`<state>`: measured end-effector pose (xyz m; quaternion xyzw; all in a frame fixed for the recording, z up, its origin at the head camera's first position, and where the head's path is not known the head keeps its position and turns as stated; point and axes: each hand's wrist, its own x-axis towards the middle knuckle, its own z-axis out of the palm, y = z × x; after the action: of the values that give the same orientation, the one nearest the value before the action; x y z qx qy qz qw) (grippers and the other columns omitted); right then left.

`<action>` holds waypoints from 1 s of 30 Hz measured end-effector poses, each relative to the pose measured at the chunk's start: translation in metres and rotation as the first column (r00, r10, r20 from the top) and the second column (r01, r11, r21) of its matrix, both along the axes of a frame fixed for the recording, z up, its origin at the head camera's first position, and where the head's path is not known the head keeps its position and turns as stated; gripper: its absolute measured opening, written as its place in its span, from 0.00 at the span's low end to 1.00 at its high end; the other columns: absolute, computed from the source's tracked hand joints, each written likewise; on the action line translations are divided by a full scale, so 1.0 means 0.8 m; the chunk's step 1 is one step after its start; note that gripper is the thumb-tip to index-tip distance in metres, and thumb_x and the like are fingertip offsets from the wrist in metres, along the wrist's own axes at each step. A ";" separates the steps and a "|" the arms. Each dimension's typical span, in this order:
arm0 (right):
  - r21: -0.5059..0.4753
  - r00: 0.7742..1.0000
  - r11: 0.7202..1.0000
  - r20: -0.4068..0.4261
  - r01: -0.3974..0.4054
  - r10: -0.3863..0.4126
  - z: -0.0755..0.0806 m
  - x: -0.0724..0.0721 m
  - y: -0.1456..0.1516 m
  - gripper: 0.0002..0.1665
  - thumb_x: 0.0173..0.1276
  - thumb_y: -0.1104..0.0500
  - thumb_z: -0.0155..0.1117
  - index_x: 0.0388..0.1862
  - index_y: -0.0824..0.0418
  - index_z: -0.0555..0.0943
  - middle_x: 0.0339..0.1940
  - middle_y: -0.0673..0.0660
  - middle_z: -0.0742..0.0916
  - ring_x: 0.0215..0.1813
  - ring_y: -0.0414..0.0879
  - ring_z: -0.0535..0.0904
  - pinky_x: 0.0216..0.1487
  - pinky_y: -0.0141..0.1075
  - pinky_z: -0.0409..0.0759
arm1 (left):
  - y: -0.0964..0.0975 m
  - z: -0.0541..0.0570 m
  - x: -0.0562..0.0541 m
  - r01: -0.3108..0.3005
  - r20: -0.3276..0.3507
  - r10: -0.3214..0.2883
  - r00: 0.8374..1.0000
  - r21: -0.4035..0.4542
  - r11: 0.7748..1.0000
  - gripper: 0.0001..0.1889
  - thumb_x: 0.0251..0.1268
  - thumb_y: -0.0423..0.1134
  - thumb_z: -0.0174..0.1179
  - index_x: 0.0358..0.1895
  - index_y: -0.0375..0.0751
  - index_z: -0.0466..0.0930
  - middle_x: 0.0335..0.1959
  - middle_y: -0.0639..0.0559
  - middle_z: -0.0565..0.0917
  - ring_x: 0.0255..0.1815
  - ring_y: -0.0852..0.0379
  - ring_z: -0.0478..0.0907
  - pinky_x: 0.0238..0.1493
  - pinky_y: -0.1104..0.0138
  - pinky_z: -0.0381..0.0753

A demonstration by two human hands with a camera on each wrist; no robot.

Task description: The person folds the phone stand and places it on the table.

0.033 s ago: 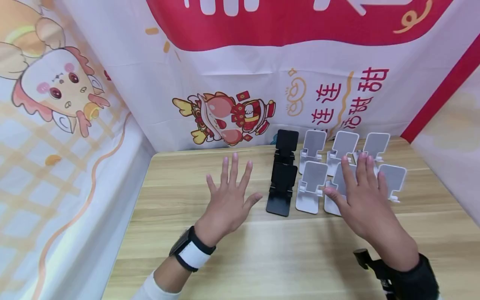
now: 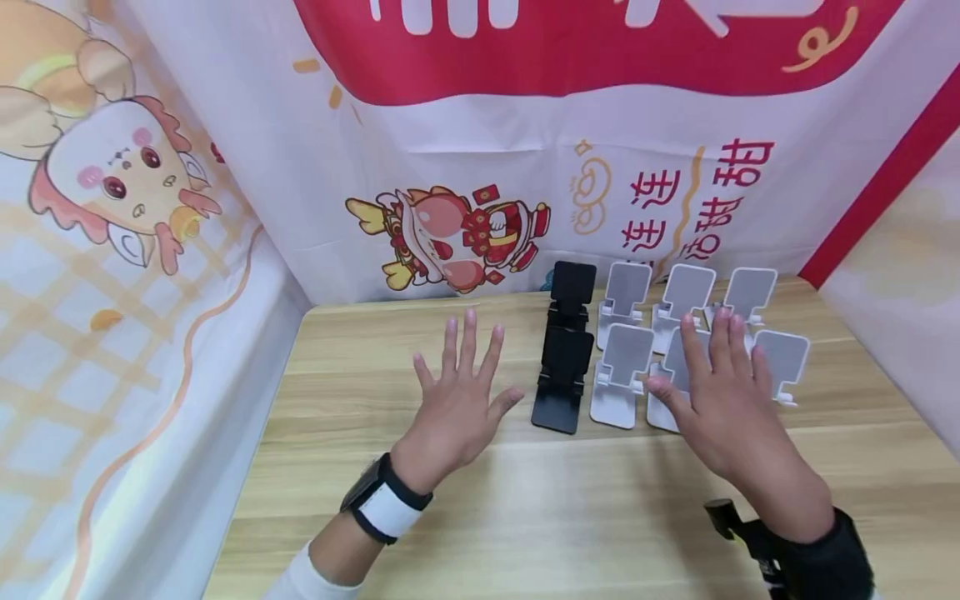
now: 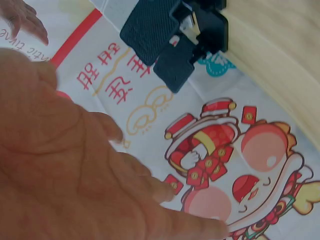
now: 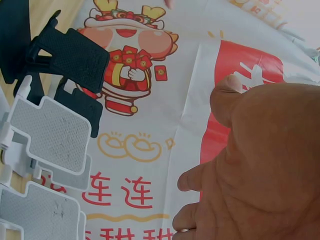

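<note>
My left hand (image 2: 450, 417) is held with its fingers straight and spread, to the left of the black phone stands, holding nothing. My right hand (image 2: 723, 404) has straight fingers too and overlaps the front white stands in the head view, hiding part of them. Two black folding phone stands, one behind the other, are the front one (image 2: 564, 367) and the back one (image 2: 573, 285). To their right stand several white ones with grey pads in two rows, among them a front one (image 2: 626, 358) and a back one (image 2: 688, 287). Their upper plates are tilted up.
Under everything is a light wood table (image 2: 360, 367). A white printed cloth (image 2: 450, 133) hangs behind its back edge, and another patterned cloth (image 2: 187, 467) runs along the left. Bands (image 2: 386, 500) circle my left wrist, and a black mount (image 2: 802, 550) is on my right wrist.
</note>
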<state>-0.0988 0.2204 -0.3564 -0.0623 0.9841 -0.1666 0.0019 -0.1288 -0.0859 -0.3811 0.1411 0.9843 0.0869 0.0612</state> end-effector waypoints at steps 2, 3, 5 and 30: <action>-0.004 1.000 1.000 0.020 0.000 0.000 -0.003 -0.001 -0.001 0.57 0.77 0.27 0.38 0.84 0.63 0.34 0.81 0.68 0.27 0.81 0.67 0.17 0.76 0.71 0.20 | 0.001 -0.005 0.000 0.014 0.007 -0.014 1.000 -0.011 1.000 0.42 0.76 0.70 0.33 0.83 0.61 0.28 0.83 0.50 0.17 0.83 0.42 0.14 0.73 0.23 0.30; -0.007 1.000 1.000 0.026 -0.001 0.001 -0.004 -0.001 -0.002 0.57 0.77 0.27 0.38 0.84 0.63 0.34 0.81 0.68 0.27 0.81 0.67 0.17 0.76 0.71 0.20 | 0.002 -0.006 0.000 0.021 0.008 -0.021 1.000 -0.013 1.000 0.42 0.76 0.70 0.33 0.83 0.61 0.29 0.83 0.50 0.18 0.83 0.42 0.14 0.73 0.23 0.30; -0.013 0.999 1.000 0.051 -0.006 0.006 -0.009 -0.001 -0.004 0.58 0.77 0.26 0.39 0.84 0.64 0.34 0.81 0.69 0.27 0.81 0.68 0.17 0.76 0.72 0.21 | 0.004 -0.014 0.002 0.046 0.019 -0.046 0.999 -0.017 0.999 0.41 0.76 0.70 0.33 0.84 0.61 0.32 0.84 0.49 0.22 0.84 0.42 0.15 0.74 0.24 0.29; -0.042 0.943 0.983 -0.293 -0.176 0.156 -0.049 -0.128 -0.101 0.23 0.66 0.59 0.75 0.56 0.69 0.83 0.48 0.66 0.85 0.51 0.60 0.81 0.52 0.52 0.84 | 0.020 -0.007 -0.018 0.103 0.046 -0.113 0.993 0.172 0.980 0.41 0.82 0.60 0.39 0.84 0.46 0.32 0.86 0.46 0.33 0.87 0.44 0.32 0.83 0.38 0.45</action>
<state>-0.2009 0.1393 -0.3957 -0.1688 0.9588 -0.1882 -0.1298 -0.1433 -0.0702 -0.3867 0.1965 0.9621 0.1706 0.0808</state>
